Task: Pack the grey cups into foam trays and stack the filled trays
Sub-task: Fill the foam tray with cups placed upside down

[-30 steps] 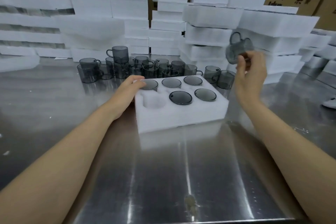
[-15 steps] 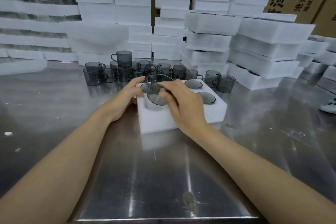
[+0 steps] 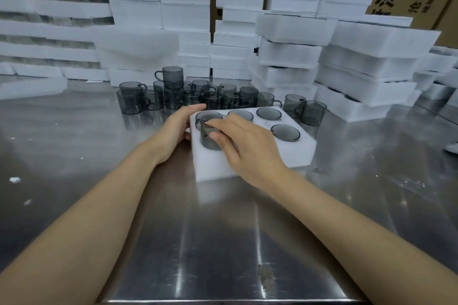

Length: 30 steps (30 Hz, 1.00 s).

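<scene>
Now that our right hand (image 3: 247, 146) has carried the grey cup (image 3: 210, 135) down from the air, it pinches the cup halfway into the foam tray (image 3: 292, 153)'s last empty pocket; our left hand (image 3: 177, 129), fingers together, steadies the tray's edge.

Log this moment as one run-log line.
right hand: lowering grey cup into near-left slot | left hand: steadying foam tray | cup: not seated
</scene>
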Motion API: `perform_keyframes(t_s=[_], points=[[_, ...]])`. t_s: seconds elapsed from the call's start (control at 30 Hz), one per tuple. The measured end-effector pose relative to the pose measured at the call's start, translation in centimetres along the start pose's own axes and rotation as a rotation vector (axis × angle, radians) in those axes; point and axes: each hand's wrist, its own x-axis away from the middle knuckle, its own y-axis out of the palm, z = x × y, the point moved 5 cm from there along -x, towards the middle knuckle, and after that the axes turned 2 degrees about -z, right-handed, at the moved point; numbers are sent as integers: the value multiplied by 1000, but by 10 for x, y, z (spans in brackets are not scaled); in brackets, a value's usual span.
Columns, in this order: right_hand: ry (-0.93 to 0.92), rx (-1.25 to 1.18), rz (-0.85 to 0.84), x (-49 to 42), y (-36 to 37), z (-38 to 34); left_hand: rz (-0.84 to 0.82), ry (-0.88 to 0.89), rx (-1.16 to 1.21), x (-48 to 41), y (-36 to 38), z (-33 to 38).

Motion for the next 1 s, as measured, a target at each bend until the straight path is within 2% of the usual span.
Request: perform_keyframes(t_s=[0.13,0.23,0.43,0.7,0.9,1.0], points=[[47,33,-107,-1,4,-2,-16,26,-87,-2,-1,-1],[14,112,-189,1,9,-2,-35,33,-119,1,-1,-1],[44,183,-106,6,7,-3,-65,33,-149,-5,-7,-4],[41,208,-264,7,12,0,-88,62,-215,-5,-12,-4],[-24,337,-403,13,19,-1,-123,56,-230,-4,-10,-5],[-38,342,-414,11,21,-1,-127,44,-208,-3,-7,-4]])
